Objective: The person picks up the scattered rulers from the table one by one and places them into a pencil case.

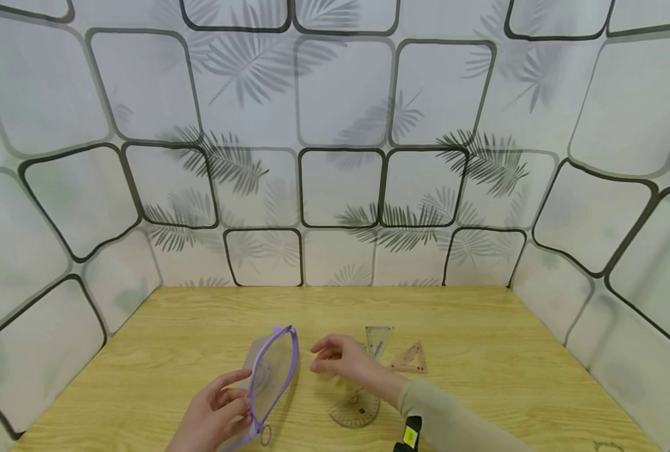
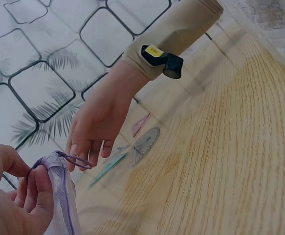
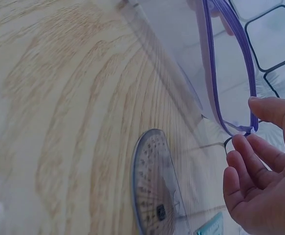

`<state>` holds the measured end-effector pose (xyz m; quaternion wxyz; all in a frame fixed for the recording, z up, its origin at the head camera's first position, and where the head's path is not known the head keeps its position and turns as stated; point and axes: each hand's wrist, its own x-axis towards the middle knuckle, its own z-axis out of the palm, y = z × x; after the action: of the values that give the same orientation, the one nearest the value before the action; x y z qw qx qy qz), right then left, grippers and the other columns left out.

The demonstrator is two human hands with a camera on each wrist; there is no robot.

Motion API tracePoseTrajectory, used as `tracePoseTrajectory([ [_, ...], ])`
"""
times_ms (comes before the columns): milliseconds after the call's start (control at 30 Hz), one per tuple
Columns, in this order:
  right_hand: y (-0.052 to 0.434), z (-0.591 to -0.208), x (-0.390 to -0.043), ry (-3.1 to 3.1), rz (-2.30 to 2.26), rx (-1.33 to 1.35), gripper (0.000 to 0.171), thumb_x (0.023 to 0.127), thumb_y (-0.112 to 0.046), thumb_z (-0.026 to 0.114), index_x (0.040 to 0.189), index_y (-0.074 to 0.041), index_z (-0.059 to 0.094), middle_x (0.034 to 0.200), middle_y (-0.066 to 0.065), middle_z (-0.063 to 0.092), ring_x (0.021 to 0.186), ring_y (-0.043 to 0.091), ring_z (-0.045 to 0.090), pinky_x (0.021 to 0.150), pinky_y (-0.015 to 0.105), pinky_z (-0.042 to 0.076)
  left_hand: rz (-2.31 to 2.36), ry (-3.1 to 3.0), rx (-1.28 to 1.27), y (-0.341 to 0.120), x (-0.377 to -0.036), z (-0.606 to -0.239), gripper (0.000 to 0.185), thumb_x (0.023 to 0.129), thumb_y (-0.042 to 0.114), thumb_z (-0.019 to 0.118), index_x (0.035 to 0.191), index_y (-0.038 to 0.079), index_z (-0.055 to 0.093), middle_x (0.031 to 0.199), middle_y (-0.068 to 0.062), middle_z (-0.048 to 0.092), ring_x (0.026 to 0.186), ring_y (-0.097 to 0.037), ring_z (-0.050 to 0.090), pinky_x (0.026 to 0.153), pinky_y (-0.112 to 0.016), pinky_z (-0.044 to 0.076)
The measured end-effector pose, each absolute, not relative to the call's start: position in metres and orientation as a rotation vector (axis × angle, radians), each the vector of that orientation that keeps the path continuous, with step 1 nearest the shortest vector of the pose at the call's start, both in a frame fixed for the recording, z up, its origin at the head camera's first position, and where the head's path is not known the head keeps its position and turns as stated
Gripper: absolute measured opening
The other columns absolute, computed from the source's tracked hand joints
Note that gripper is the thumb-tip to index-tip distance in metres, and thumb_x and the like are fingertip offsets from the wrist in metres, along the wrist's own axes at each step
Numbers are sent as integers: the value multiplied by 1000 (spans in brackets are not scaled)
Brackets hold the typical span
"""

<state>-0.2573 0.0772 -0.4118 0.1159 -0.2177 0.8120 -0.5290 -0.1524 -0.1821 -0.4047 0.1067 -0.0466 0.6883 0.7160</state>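
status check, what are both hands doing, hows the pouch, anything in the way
Left hand holds purple-edged pouch; right hand empty, beside it. Pouch mouth open. Protractor lies apart; nothing visible between right hand and pouch.

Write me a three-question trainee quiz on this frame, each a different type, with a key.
1. Multiple choice: which hand holds the pouch? A) right B) left C) neither
2. True or false: the right hand grips the protractor on the table.
3. Fill in: the pouch's open mouth is edged in ____.

Key:
1. B: the left hand holds it at its rim.
2. False: the right hand holds nothing.
3. Purple.
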Motion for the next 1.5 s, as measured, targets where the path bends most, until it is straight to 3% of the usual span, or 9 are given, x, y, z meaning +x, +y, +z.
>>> tracePoseTrajectory([
  [233,86,-414,-254,2399,-1487,-700,39,90,-18,73,122,1,62,101,7,69,89,10,62,84,25,54,2111,2016,-131,-183,-152,-405,65,92,2,61,150,-5,31,89,1,63,79,-13,63,75,-25,59],
  [533,101,-416,-250,2419,-1412,-700,44,87,-23,76,123,-4,62,104,5,68,92,13,62,82,30,53,2113,2017,-119,-184,-152,-405,65,93,2,60,150,-5,31,89,1,62,79,-11,63,75,-25,59],
  [767,109,-417,-248,2418,-1340,-783,45,87,-26,76,124,-5,61,108,6,66,96,13,59,83,26,51,2107,2022,-136,-185,-152,-404,65,92,2,60,150,-4,31,89,2,62,80,-12,63,75,-25,59],
  [1133,120,-421,-248,2449,-1247,-895,43,87,-24,76,123,-4,62,113,13,66,100,24,60,86,31,52,2100,2004,-112,-189,-153,-404,66,92,3,62,150,-5,30,90,2,63,80,-12,63,76,-25,59],
  [1500,128,-423,-250,2421,-1272,-876,42,86,-21,77,121,-4,62,115,13,65,103,25,57,84,31,51,2121,1991,-147,-189,-152,-404,66,92,3,62,149,-5,31,91,0,64,80,-13,63,75,-26,58],
])
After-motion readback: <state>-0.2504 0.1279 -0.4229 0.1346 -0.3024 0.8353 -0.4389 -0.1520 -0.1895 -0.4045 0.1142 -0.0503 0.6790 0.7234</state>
